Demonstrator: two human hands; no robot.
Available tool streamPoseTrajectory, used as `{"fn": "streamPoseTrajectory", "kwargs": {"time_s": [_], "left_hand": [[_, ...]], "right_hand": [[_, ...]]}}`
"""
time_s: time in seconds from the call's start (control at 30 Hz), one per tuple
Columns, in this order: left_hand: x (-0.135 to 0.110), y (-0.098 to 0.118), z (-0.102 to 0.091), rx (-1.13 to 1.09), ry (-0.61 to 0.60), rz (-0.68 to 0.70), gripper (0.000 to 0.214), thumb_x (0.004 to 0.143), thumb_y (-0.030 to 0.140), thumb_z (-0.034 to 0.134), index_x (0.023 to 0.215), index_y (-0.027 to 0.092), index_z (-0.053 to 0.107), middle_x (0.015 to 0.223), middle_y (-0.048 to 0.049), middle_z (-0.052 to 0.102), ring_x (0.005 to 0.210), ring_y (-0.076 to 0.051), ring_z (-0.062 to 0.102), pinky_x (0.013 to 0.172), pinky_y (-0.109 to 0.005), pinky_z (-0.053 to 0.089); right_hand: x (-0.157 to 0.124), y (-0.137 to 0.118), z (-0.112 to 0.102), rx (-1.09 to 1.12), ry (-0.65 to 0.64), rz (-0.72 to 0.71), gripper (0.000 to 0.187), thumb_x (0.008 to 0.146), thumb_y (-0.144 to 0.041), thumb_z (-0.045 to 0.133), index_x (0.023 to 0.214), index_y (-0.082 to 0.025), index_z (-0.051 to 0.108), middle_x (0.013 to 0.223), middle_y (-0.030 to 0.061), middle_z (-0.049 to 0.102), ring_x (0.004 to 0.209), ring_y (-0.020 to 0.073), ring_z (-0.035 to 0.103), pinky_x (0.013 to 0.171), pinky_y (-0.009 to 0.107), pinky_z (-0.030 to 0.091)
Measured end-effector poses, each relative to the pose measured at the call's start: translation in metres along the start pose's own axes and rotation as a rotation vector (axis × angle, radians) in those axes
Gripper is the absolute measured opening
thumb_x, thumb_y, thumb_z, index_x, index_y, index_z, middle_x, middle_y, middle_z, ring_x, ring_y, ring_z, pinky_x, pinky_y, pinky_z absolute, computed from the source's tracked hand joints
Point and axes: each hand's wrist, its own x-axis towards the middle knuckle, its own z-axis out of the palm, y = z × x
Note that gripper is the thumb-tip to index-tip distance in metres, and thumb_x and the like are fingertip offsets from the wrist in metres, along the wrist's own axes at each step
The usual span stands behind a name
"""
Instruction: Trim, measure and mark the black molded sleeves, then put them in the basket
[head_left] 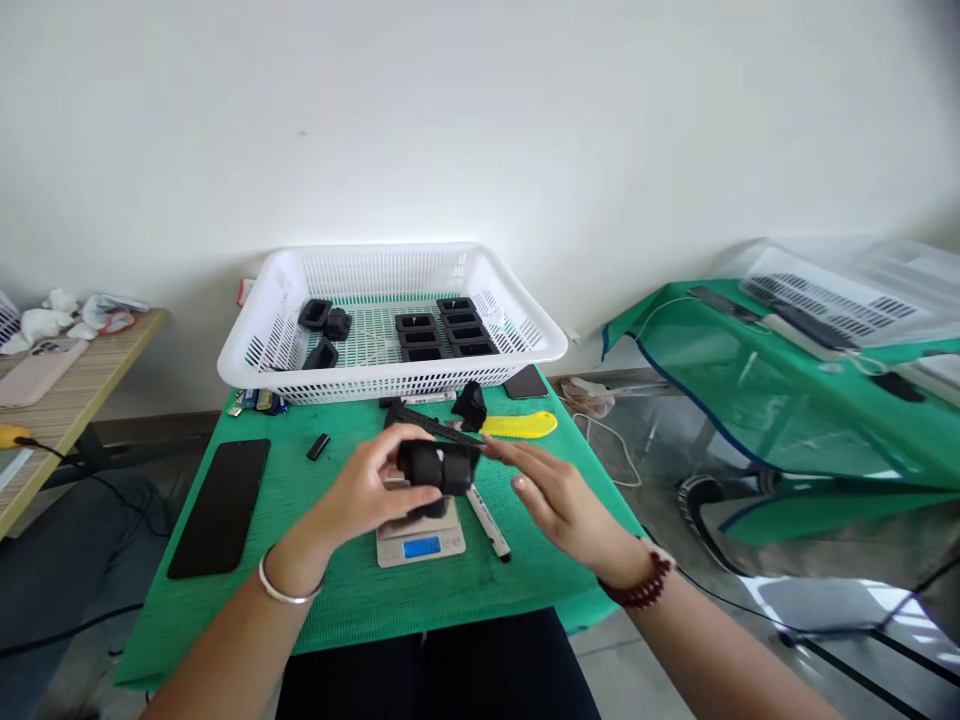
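Observation:
My left hand (375,490) is closed round a black block-shaped part (439,466) and holds it just above a small digital scale (420,540) with a blue display. My right hand (551,490) hovers to the right of the part, fingers stretched out and apart, its fingertips close to the part's right end. Nothing lies in that hand. A silver bangle sits on my left wrist, a dark bead bracelet on my right.
A white plastic basket (390,375) at the back holds several black parts. On the green mat (300,600) lie a black phone (221,505), a marker pen (489,522), a yellow tool (521,425), a black caliper (431,425), another black part (471,405) and a small black piece (318,446).

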Motion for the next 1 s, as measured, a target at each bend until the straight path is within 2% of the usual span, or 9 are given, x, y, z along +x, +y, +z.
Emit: {"fn": "streamPoseTrajectory", "kwargs": {"time_s": [0.1, 0.2, 0.3, 0.43, 0.57, 0.67, 0.77, 0.83, 1.0], "left_hand": [[0.01, 0.029, 0.002, 0.229, -0.099, 0.165, 0.041, 0.074, 0.028, 0.074, 0.112, 0.026, 0.059, 0.106, -0.0061, 0.067, 0.091, -0.022, 0.067, 0.083, -0.037, 0.056], [0.029, 0.061, -0.007, 0.469, -0.092, 0.313, 0.039, 0.078, 0.029, 0.071, 0.115, 0.026, 0.059, 0.108, -0.0056, 0.069, 0.098, -0.023, 0.066, 0.087, -0.039, 0.054], [0.057, 0.09, -0.025, 0.667, -0.036, 0.408, 0.039, 0.081, 0.026, 0.067, 0.118, 0.027, 0.057, 0.114, -0.0044, 0.067, 0.105, -0.022, 0.064, 0.091, -0.038, 0.053], [0.106, 0.117, -0.051, 0.849, 0.088, 0.566, 0.046, 0.081, 0.028, 0.068, 0.125, 0.028, 0.053, 0.122, -0.0031, 0.065, 0.111, -0.019, 0.063, 0.096, -0.036, 0.052], [0.169, 0.119, -0.079, 1.007, 0.127, 0.6, 0.052, 0.081, 0.027, 0.069, 0.13, 0.028, 0.051, 0.127, -0.0044, 0.063, 0.118, -0.02, 0.059, 0.103, -0.039, 0.048], [0.213, 0.099, -0.101, 1.118, 0.189, 0.467, 0.054, 0.081, 0.027, 0.069, 0.132, 0.023, 0.051, 0.13, -0.0084, 0.061, 0.119, -0.024, 0.058, 0.102, -0.042, 0.048], [0.24, 0.065, -0.122, 1.169, 0.227, 0.161, 0.056, 0.085, 0.026, 0.062, 0.138, 0.016, 0.045, 0.135, -0.014, 0.057, 0.126, -0.028, 0.052, 0.106, -0.044, 0.042], [0.247, 0.04, -0.133, 1.156, 0.16, -0.027, 0.063, 0.084, 0.02, 0.06, 0.142, 0.014, 0.037, 0.141, -0.0164, 0.05, 0.133, -0.028, 0.045, 0.11, -0.041, 0.036], [0.251, -0.004, -0.153, 1.098, -0.077, -0.276, 0.058, 0.079, 0.018, 0.062, 0.136, 0.017, 0.046, 0.139, -0.0129, 0.053, 0.124, -0.025, 0.054, 0.101, -0.033, 0.043]], "right_hand": [[0.031, -0.007, -0.019, 0.181, -0.087, -0.017, 0.04, 0.1, -0.033, 0.03, 0.13, -0.023, 0.056, 0.115, 0.0072, 0.069, 0.108, 0.0188, 0.064, 0.091, 0.034, 0.054], [0.07, -0.005, -0.041, 0.303, -0.215, -0.106, 0.041, 0.1, -0.037, 0.031, 0.123, -0.024, 0.062, 0.108, 0.005, 0.072, 0.094, 0.0163, 0.068, 0.083, 0.03, 0.056], [0.116, 0.004, -0.073, 0.324, -0.322, -0.122, 0.045, 0.097, -0.044, 0.037, 0.126, -0.018, 0.061, 0.113, 0.0083, 0.07, 0.096, 0.0179, 0.066, 0.085, 0.032, 0.054], [0.179, 0.025, -0.124, 0.38, -0.552, -0.052, 0.051, 0.091, -0.051, 0.048, 0.13, -0.019, 0.057, 0.116, 0.0072, 0.068, 0.103, 0.0193, 0.064, 0.09, 0.034, 0.051], [0.237, 0.056, -0.148, 0.38, -0.586, 0.003, 0.055, 0.081, -0.047, 0.064, 0.132, -0.027, 0.055, 0.129, 0.0029, 0.062, 0.115, 0.0208, 0.058, 0.102, 0.039, 0.045], [0.276, 0.078, -0.14, 0.175, -0.504, 0.081, 0.051, 0.077, -0.045, 0.067, 0.124, -0.026, 0.062, 0.119, 0.0029, 0.067, 0.107, 0.0212, 0.062, 0.097, 0.038, 0.047], [0.309, 0.097, -0.112, -0.169, -0.383, 0.136, 0.043, 0.078, -0.041, 0.062, 0.117, -0.025, 0.066, 0.11, 0.0034, 0.071, 0.096, 0.0204, 0.065, 0.085, 0.035, 0.051], [0.325, 0.108, -0.088, -0.35, -0.361, 0.155, 0.044, 0.074, -0.04, 0.065, 0.115, -0.023, 0.066, 0.107, 0.0053, 0.071, 0.093, 0.0219, 0.065, 0.079, 0.034, 0.052], [0.34, 0.138, -0.027, -0.464, -0.417, 0.136, 0.047, 0.069, -0.032, 0.07, 0.113, -0.016, 0.066, 0.113, 0.0126, 0.068, 0.103, 0.0287, 0.062, 0.084, 0.037, 0.05]]}}
